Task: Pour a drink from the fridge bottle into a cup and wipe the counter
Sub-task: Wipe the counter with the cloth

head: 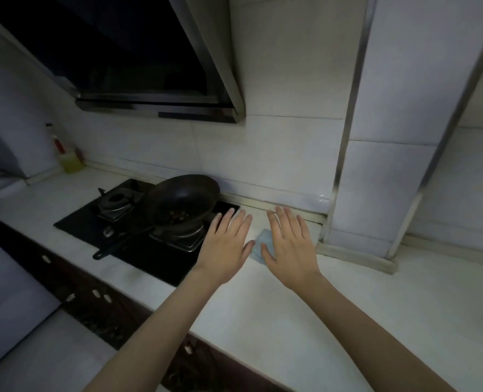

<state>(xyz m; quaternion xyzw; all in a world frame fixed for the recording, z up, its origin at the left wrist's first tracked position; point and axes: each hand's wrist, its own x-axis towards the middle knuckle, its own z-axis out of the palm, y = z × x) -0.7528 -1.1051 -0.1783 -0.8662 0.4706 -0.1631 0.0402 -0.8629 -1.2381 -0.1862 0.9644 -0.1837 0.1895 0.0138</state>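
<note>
Both arms reach forward over the table (291, 321), palms down, side by side. The left hand (225, 244) hangs over the right edge of the hob (138, 241), fingers straight and spread, grasping nothing. The right hand (289, 250) is flat too, fingers released, its thumb over a small light-blue cloth (260, 240) lying near the table's back edge, between the hands. The palm may be touching the cloth; the dim view won't settle it.

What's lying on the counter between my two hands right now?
In the head view, a light blue cloth lies on the counter between the left hand and right hand, partly hidden by the right one.
</note>
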